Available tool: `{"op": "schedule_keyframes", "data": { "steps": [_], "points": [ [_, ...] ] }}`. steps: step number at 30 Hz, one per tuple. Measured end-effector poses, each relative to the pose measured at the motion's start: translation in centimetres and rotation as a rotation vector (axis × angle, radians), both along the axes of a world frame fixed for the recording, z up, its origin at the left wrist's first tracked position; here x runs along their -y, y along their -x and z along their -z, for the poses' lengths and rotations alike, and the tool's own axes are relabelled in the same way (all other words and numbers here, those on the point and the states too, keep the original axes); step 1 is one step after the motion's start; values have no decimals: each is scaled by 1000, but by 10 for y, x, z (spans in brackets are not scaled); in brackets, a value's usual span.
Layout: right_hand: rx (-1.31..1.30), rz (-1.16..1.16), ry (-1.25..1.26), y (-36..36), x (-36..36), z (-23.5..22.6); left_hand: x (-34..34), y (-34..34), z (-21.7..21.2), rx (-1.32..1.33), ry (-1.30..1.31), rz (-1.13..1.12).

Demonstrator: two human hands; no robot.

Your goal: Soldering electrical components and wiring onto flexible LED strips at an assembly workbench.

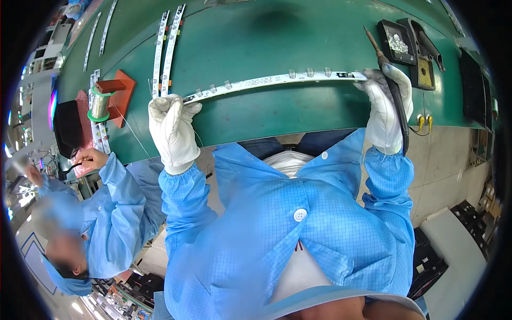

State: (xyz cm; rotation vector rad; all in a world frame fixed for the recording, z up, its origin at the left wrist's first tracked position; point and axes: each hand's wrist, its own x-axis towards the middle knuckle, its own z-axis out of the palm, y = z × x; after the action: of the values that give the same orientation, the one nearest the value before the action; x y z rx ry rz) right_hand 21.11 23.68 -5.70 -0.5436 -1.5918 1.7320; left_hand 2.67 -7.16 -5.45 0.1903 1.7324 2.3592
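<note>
On the green tabletop (277,114) a long white light strip (272,81) is held flat at both ends. The left hand (172,130) is closed on its left end; the right hand (386,109) presses the right end and also grasps a soldering iron (392,80). The strip is best kept straight and the small lenses (309,71) untouched.

A long green table (277,32) curves across the upper view, its front edge bent by the lens. Below it on the right lies a pale speckled floor (448,165), with dark crates (432,261) stacked beside a grey bin (458,250). Bright lamps glare at the far left edge.
</note>
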Motion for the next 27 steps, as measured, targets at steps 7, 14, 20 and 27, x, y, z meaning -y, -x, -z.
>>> {"op": "schedule_keyframes", "data": {
  "steps": [7,14,20,27],
  "points": [
    [-191,-7,21,-10,2,13,-1,-2,2,65,-232,50],
    [-261,-24,1,-14,4,17,8,0,14,98,-343,115],
    [-234,23,26,-10,12,15,9,4,17,108,-355,128],
    [-241,19,3,-9,8,22,10,5,21,90,-356,129]
  ]
}}
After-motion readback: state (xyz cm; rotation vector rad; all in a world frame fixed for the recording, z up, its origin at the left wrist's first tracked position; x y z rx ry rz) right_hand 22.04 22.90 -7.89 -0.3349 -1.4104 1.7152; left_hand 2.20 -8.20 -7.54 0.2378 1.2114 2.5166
